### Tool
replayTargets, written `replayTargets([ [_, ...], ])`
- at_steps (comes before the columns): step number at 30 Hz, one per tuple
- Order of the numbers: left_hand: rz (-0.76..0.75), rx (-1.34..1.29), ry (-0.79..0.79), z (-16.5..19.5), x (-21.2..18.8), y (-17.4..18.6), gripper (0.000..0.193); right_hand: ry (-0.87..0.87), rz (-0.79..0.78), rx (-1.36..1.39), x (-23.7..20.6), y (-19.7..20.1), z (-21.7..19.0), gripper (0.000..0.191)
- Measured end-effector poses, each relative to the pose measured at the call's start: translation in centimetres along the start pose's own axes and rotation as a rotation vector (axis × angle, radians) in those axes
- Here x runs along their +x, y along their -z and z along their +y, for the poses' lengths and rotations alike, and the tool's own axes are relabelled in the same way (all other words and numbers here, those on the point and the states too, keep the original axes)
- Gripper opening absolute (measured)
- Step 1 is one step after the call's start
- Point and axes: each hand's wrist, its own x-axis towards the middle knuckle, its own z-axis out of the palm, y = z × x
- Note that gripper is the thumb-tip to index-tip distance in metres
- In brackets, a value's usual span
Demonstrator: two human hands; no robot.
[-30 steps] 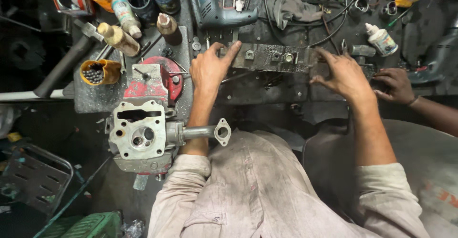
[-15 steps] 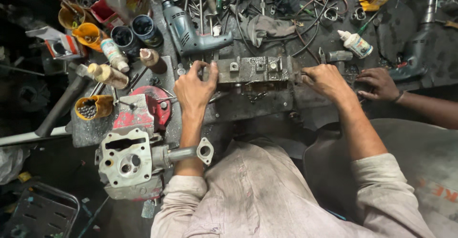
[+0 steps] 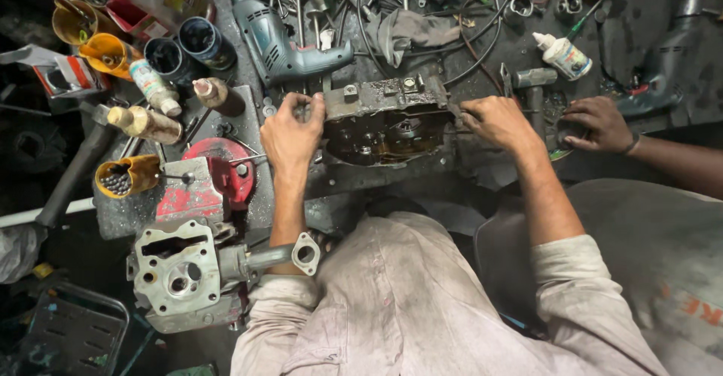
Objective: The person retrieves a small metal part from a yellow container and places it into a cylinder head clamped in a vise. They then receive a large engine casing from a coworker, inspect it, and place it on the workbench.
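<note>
Engine casing [image 3: 388,123], dark and greasy, is held tilted at bench centre, its open cavity turned toward the viewer. It is gripped at its 9 o'clock edge by the left hand [image 3: 290,131] and at its 3 o'clock edge by the right hand [image 3: 497,120]. A grey cylinder head [image 3: 177,270] is seen at 7 o'clock, an electric drill [image 3: 282,41] at 11 o'clock. A co-worker's hand [image 3: 595,123] rests at 3 o'clock.
</note>
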Motion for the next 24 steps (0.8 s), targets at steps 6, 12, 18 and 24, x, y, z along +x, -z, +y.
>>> replayTargets([
  [6,0.055,-0.028,-0.038,-0.3,0.6,-1.2,0.039,0.105,0.088,0.161,1.1,-1.1,1.7,0.027],
  [12,0.047,-0.066,0.027,-0.8,2.6,-4.2,0.045,0.091,0.172,0.233,2.3,-2.7,2.4,0.036],
  [18,-0.017,-0.084,0.081,-1.5,4.2,-6.3,0.05,0.041,0.228,0.247,3.3,-3.1,1.6,0.033],
  [24,-0.08,-0.035,0.156,-1.6,3.8,-5.7,0.05,0.025,0.279,0.282,3.7,-2.9,-0.1,0.038],
])
